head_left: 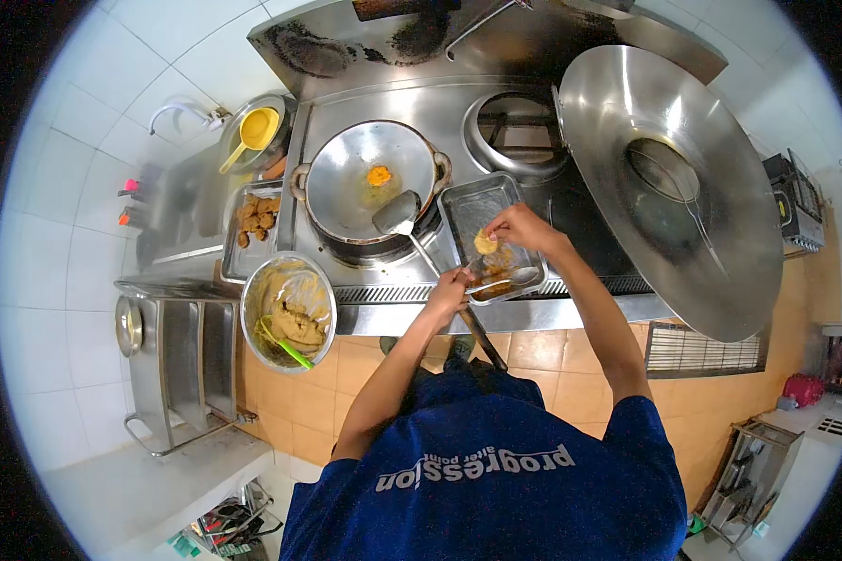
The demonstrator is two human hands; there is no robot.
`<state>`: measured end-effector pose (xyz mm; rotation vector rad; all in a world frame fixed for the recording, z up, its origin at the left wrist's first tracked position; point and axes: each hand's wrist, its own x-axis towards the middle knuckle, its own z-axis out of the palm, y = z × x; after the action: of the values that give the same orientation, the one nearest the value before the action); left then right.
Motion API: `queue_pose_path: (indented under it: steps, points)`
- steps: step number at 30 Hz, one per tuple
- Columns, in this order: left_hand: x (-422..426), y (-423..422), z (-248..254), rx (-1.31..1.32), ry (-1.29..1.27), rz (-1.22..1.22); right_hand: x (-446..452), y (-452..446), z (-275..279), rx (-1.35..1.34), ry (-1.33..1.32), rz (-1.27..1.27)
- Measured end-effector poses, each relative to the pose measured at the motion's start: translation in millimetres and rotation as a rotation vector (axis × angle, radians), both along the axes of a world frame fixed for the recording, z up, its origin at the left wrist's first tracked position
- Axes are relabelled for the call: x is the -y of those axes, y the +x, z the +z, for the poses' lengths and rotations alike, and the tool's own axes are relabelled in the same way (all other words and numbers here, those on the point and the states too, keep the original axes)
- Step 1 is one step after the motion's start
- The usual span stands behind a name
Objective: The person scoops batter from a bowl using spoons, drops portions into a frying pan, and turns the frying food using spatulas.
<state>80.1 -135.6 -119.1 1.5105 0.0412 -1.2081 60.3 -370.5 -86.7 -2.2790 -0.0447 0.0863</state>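
Observation:
My right hand pinches a small pale yellow piece of food above a rectangular metal tray. More brownish pieces lie in the lower part of that tray. My left hand is closed around a metal spoon, whose bowl is over the tray's near right corner. A wok to the left holds one orange piece in a little oil. The spatula rests with its blade on the wok's right side, and its handle runs down beside my left hand.
A bowl of batter with a green-handled utensil stands at the near left. Behind it are a tray of browned pieces and a pot with a yellow ladle. A large wok with a strainer is on the right.

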Motion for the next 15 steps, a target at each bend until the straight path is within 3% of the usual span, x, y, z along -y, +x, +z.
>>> queue_pose_path:
  steps: [3,13,15]
  points:
    - [-1,1,-6,-0.017,-0.075,-0.016,-4,3,7,-0.022,-0.093,0.026]
    - [-1,7,-7,-0.035,-0.061,-0.038,-8,9,15,-0.105,-0.053,-0.034]
    - [-1,7,-5,-0.031,-0.049,-0.041,-7,8,14,0.017,-0.073,-0.017]
